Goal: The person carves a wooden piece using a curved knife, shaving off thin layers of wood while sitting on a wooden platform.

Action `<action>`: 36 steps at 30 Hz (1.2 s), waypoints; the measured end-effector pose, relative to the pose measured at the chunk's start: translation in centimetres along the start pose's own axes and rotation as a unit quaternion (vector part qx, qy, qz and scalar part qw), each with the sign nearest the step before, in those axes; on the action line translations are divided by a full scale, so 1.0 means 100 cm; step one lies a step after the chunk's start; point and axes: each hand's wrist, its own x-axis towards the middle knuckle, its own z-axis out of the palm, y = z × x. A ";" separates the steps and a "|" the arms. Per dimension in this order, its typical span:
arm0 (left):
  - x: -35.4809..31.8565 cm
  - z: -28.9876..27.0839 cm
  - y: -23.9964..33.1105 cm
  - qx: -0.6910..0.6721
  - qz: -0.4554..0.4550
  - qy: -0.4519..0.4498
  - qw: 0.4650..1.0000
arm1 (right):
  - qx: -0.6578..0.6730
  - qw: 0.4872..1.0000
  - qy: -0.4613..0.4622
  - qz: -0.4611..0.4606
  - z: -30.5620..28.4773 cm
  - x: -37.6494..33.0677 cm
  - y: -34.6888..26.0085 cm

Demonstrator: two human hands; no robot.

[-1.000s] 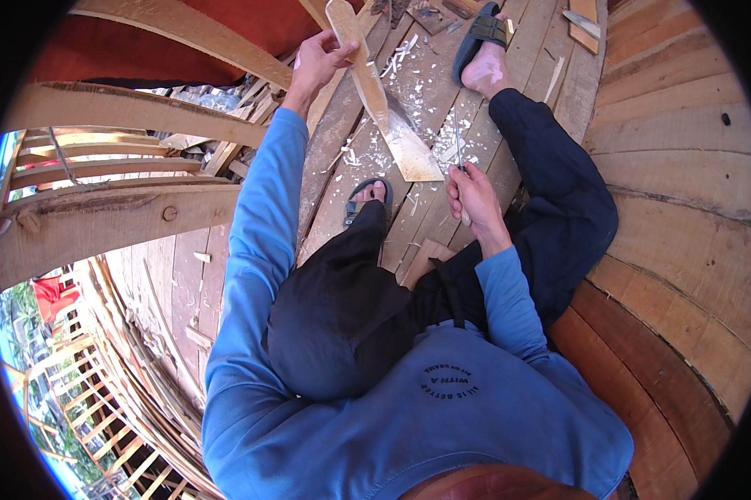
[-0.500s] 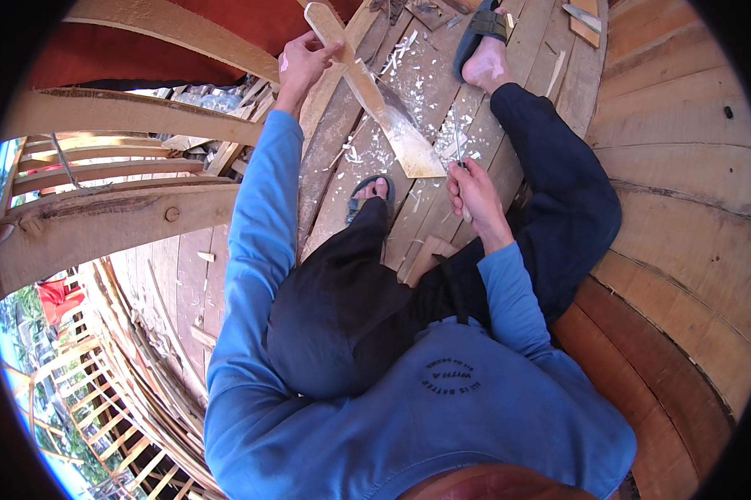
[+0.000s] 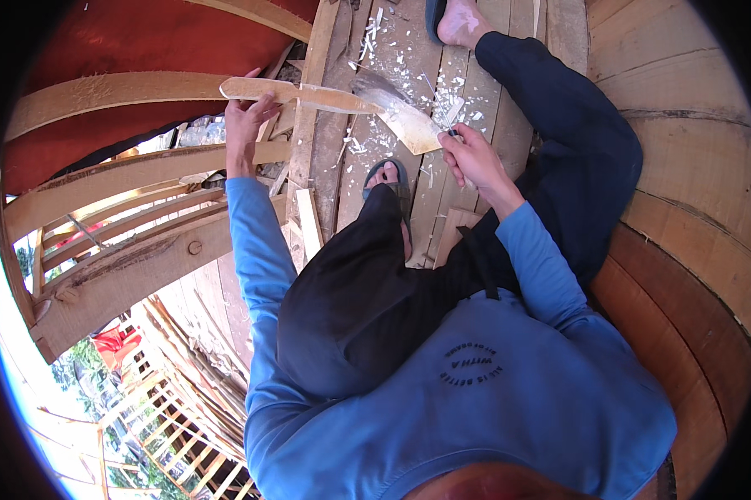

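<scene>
My left hand point(image 3: 246, 125) grips a pale wooden paddle point(image 3: 335, 98) by its narrow, rounded end, with the fingers partly hidden behind it. The paddle lies nearly level across the view, and its broad, square-cut blade points to the right. Beside that blade end, my right hand point(image 3: 473, 158) is closed around a knife-like tool point(image 3: 451, 128). Its thin blade sticks up past the fingers and is blurred; most of the handle is hidden in my palm. I cannot tell whether the tool touches the paddle.
Pale shavings point(image 3: 382, 79) are strewn over the floor planks point(image 3: 496, 92). Curved timber ribs point(image 3: 142, 187) stand on the left before a red sheet point(image 3: 134, 46). A plank wall point(image 3: 684, 158) rises at the right. A small wood block point(image 3: 457, 227) lies by my legs.
The paddle's narrow end has swung left and down with my left hand, from slanting to almost level. My right hand has risen slightly, still holding the tool. The whole view has also shifted.
</scene>
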 end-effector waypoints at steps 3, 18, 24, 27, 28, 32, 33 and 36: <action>-0.002 -0.011 -0.008 0.013 -0.024 -0.012 1.000 | -0.015 1.000 0.010 -0.008 0.000 0.003 0.003; 0.001 -0.022 -0.028 -0.010 -0.035 0.015 0.999 | -0.027 1.000 0.004 0.002 -0.001 0.003 0.005; -0.004 -0.011 -0.018 -0.041 -0.020 -0.010 0.999 | -0.031 0.999 0.004 0.004 -0.003 0.002 0.003; -0.006 -0.014 -0.018 -0.027 -0.029 -0.011 0.999 | -0.028 0.999 0.014 0.016 0.000 0.002 0.005; -0.006 -0.014 -0.019 -0.023 -0.031 -0.010 0.999 | -0.029 0.999 0.016 0.016 0.001 0.002 0.004; -0.031 -0.013 -0.023 -0.034 -0.038 0.012 0.999 | -0.034 0.999 0.024 0.016 -0.002 0.001 0.002; -0.039 -0.019 -0.029 -0.050 -0.045 0.020 0.998 | -0.038 0.999 0.021 0.015 -0.002 0.001 0.003; -0.064 -0.031 -0.053 -0.097 -0.074 0.046 0.991 | -0.041 0.999 0.017 0.016 0.000 0.001 0.003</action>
